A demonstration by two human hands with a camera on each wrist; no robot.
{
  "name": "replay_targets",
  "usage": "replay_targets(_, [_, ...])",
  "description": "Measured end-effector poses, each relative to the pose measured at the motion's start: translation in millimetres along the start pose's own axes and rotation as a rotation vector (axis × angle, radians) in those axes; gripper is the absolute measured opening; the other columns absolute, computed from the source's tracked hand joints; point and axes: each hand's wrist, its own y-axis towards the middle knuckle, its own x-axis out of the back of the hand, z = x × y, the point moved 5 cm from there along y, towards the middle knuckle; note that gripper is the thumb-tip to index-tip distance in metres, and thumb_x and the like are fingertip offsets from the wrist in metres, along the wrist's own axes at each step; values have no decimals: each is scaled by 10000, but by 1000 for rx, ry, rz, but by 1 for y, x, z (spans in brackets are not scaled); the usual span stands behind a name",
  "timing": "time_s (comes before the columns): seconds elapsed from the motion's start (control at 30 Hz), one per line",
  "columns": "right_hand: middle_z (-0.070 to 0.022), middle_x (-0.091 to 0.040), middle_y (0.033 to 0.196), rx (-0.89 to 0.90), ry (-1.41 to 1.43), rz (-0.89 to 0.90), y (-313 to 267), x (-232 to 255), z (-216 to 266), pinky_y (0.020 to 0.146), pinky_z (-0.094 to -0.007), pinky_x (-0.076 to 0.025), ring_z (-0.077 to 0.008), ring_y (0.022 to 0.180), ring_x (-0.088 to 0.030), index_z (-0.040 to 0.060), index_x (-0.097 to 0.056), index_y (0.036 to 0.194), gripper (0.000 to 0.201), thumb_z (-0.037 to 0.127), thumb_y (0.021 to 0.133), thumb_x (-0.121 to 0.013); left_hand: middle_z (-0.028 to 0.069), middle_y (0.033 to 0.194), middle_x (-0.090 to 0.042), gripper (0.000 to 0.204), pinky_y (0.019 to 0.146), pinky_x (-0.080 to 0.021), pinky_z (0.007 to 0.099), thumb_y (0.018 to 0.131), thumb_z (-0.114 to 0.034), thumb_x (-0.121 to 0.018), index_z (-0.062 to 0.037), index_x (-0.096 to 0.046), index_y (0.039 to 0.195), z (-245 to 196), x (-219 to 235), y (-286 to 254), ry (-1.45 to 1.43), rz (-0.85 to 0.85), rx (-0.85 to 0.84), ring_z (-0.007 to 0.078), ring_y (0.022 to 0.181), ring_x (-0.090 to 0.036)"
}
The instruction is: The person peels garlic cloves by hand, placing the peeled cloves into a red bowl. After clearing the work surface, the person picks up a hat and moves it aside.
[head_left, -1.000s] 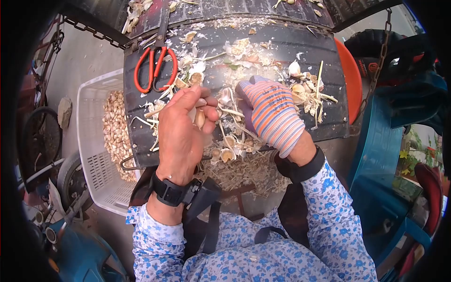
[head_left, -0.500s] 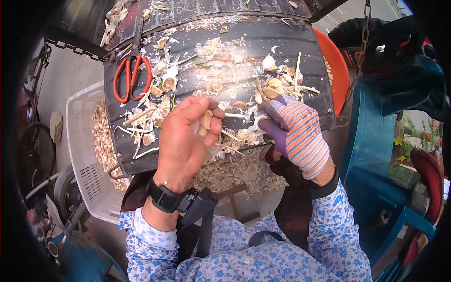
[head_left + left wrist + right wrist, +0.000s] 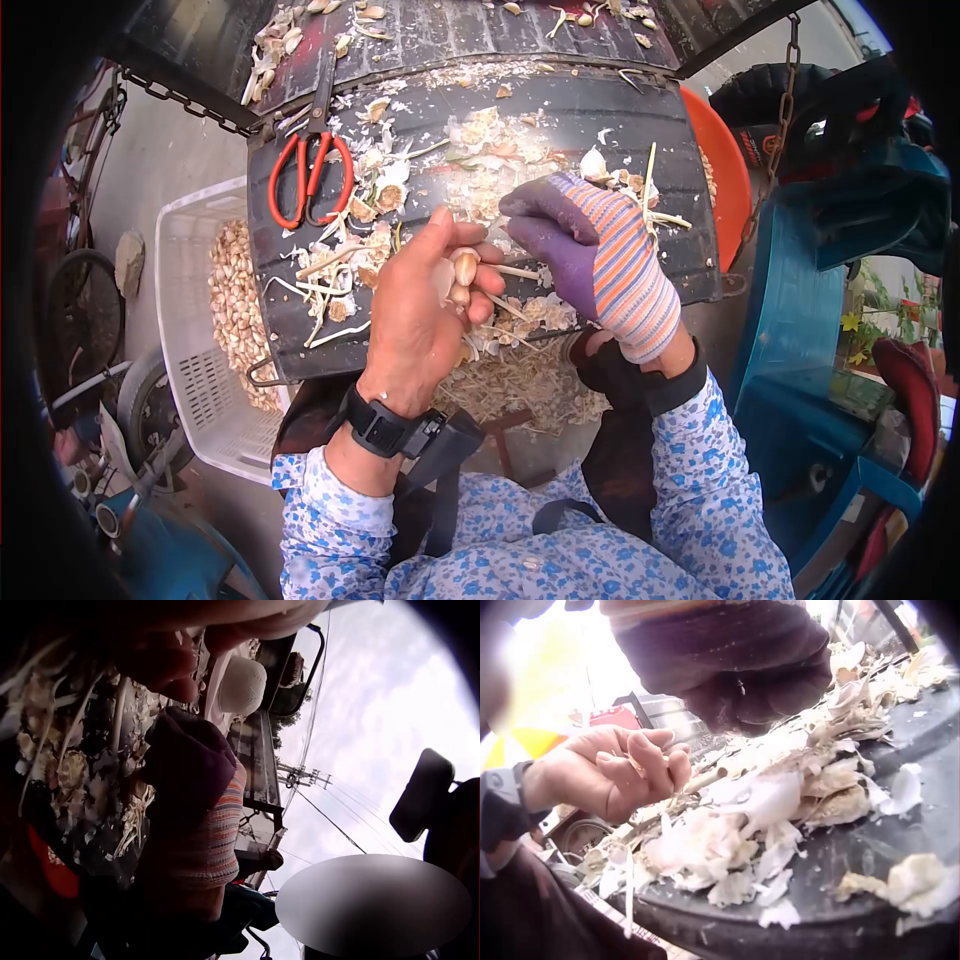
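Note:
Peeled-looking garlic cloves [image 3: 465, 267] lie in the bare left hand [image 3: 408, 310], whose curled fingers hold them against the palm. The right hand [image 3: 605, 265] wears a striped glove with purple fingers. It hovers over the dark ridged board, its thumb and fingers drawn together and pointing toward the left hand. In the right wrist view the gloved fingers [image 3: 742, 682] are curled above garlic skins [image 3: 769, 799]; I cannot tell whether they pinch anything. Just beyond the glove sits a garlic bulb [image 3: 594, 164], beside dry stems [image 3: 650, 190].
Red-handled scissors [image 3: 310, 180] lie at the board's left. Below them stands a white crate [image 3: 205, 385] of garlic cloves [image 3: 238, 310]. An orange basin [image 3: 735, 185] is at the right, near a hanging chain [image 3: 785, 110]. Garlic waste [image 3: 520, 385] covers the ground below the board.
The right hand moved right to the pile beside the bulb, then came back left toward the left hand. The left hand keeps its cloves. The head view shifted and swung back.

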Motion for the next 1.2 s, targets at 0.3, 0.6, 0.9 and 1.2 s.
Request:
replay_targets(0.3, [-148,-620,902,5,-813,10,-13,17,-38,763,-427,-454,-320,882,-599,95,-651,869,183,229,745,-646,166,848,-614,241,426,-404,245,944,-224,-493,9,-558,949,8,-3,5,-66,111,59,164,620,-568])
replay_targets(0.6, [-140,-587,883,60,-724,-105,-6,17,-39,779,-449,-415,-304,883,-577,109,-655,820,152,228,726,-652,144,867,-625,144,481,-427,241,914,-83,-519,14,-545,1017,6,-10,7,99,40,-56,160,661,-589])
replay_targets(0.9, [-139,-593,794,112,-748,-151,0,6,-33,713,-449,-431,-348,783,-578,90,-623,832,129,149,719,-639,123,840,-627,140,485,-435,236,912,-86,-530,10,-543,1013,2,-9,6,62,47,-65,149,643,-597])
replay_targets(1.2, [-148,-570,740,36,181,-200,-9,3,-7,602,-394,-432,-311,691,-573,31,-612,809,128,158,786,-612,78,795,-628,141,471,-404,199,849,2,-546,8,-551,990,5,-24,-1,114,132,-140,126,624,-599])
